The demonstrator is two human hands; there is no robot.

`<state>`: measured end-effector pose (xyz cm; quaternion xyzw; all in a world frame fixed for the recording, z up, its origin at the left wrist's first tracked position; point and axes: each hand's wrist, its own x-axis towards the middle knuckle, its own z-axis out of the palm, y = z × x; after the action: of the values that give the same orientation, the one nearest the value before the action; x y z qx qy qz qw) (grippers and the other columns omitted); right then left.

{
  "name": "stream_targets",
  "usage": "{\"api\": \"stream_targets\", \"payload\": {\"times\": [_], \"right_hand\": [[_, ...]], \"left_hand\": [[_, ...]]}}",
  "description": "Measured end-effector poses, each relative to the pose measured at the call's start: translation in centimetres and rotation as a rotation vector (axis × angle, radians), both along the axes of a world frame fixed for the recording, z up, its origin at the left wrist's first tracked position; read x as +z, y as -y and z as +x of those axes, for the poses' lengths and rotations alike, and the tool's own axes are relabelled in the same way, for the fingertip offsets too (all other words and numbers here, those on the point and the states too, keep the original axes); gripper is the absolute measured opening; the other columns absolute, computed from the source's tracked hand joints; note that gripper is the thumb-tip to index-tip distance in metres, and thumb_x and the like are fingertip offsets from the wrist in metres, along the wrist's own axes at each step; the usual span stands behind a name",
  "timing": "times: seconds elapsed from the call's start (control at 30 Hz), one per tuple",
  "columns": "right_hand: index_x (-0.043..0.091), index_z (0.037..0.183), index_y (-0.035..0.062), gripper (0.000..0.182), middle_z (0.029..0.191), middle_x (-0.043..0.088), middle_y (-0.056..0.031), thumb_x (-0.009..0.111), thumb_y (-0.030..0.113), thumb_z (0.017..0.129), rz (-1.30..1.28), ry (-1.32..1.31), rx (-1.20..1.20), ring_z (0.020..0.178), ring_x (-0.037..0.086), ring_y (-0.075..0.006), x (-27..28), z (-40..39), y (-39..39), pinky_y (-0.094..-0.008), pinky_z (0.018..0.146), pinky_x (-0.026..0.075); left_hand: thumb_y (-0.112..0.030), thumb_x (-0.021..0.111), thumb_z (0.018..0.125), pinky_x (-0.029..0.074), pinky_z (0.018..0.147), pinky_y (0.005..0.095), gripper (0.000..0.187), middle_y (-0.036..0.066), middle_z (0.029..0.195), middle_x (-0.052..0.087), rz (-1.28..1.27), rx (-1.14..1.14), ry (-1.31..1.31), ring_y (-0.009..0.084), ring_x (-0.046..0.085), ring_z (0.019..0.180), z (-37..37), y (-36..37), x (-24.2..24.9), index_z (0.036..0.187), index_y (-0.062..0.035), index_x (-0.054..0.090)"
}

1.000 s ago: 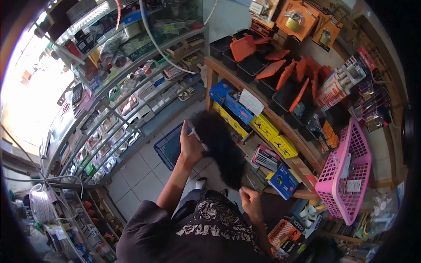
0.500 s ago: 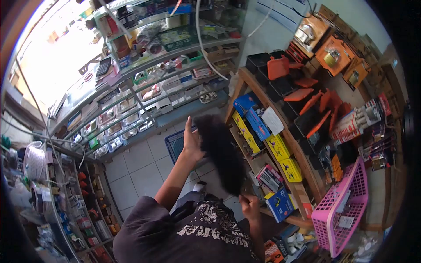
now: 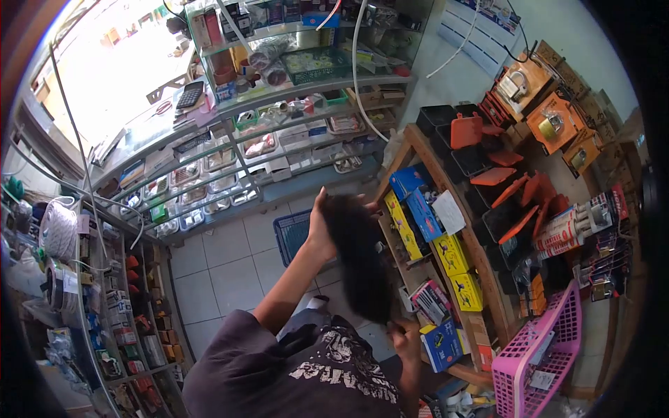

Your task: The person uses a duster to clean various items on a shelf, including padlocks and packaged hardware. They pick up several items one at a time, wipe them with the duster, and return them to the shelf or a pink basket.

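The black duster (image 3: 359, 261) is in front of you, above the tiled floor (image 3: 223, 268), slanting from your left hand (image 3: 320, 233) at its far end to your right hand (image 3: 403, 336) at its near end. Your right fist is closed around that near end, where the fluff narrows; the handle itself is mostly hidden in your fingers. Your left palm lies along the fluffy head with the thumb up on one side and fingertips showing past the other; how firmly it presses, you cannot tell from here, as the fluff covers most of the fingers.

Judging by its looks, the duster is light, with a soft head that gives and squashes under your palm, and little in it to break. The fluff probably slides through a loose hand, so it makes a poor hold; the narrow end in your right hand is likely the stiff part and the surest place to grip. Keep the left touch gentle, so you do not pull at the fibres.

Beside it stands the wooden rack (image 3: 416, 143) with its yellow boxes (image 3: 454, 254); the blue basket (image 3: 281, 244) sits on the floor beyond your left wrist.
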<state>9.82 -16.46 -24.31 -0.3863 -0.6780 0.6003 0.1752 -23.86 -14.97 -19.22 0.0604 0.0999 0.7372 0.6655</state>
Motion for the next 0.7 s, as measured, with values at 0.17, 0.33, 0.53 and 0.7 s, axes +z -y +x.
{"api": "stream_targets", "payload": {"times": [0.17, 0.33, 0.53, 0.7], "right_hand": [[0.057, 0.073, -0.0016, 0.018, 0.060, 0.052, 0.0002, 0.057, 0.009, 0.087, 0.151, 0.018, -0.070, 0.057, 0.046, -0.0060, 1.3, -0.8, 0.2, -0.0246, 0.052, 0.033], [0.058, 0.075, -0.0025, 0.018, 0.059, 0.049, -0.0015, 0.057, 0.012, 0.086, 0.173, 0.001, -0.188, 0.057, 0.044, -0.0074, 0.5, -0.9, 1.0, -0.0278, 0.052, 0.034], [0.068, 0.093, -0.0059, 0.019, 0.068, 0.062, -0.0070, 0.061, 0.011, 0.088, -0.076, 0.087, -0.186, 0.062, 0.053, -0.0114, 2.9, 3.2, 1.2, -0.0308, 0.057, 0.042], [0.069, 0.103, -0.0040, 0.024, 0.073, 0.067, -0.0071, 0.068, 0.015, 0.087, 0.100, 0.286, -0.317, 0.065, 0.057, -0.0082, 11.8, 13.7, 4.2, -0.0257, 0.058, 0.045]], "left_hand": [[-0.068, 0.029, 0.091, 0.028, 0.111, 0.0562, 0.086, 0.023, 0.143, 0.042, -0.117, 0.019, -0.056, 0.0399, 0.039, 0.134, 0.4, 0.2, 1.1, 0.144, -0.0007, 0.034], [-0.067, 0.032, 0.092, 0.036, 0.107, 0.0533, 0.082, 0.020, 0.136, 0.051, -0.110, 0.032, 0.024, 0.0354, 0.050, 0.124, 0.7, -0.7, 0.8, 0.142, -0.0026, 0.039], [-0.066, 0.036, 0.091, 0.045, 0.100, 0.0463, 0.081, 0.020, 0.126, 0.058, -0.091, -0.032, -0.041, 0.0348, 0.056, 0.115, -0.1, -0.6, -0.9, 0.137, -0.0004, 0.045], [-0.059, 0.049, 0.089, 0.043, 0.098, 0.0523, 0.072, 0.015, 0.123, 0.059, -0.211, 0.014, -0.100, 0.0320, 0.057, 0.112, -0.8, -1.3, -3.2, 0.136, -0.0042, 0.047]]}}
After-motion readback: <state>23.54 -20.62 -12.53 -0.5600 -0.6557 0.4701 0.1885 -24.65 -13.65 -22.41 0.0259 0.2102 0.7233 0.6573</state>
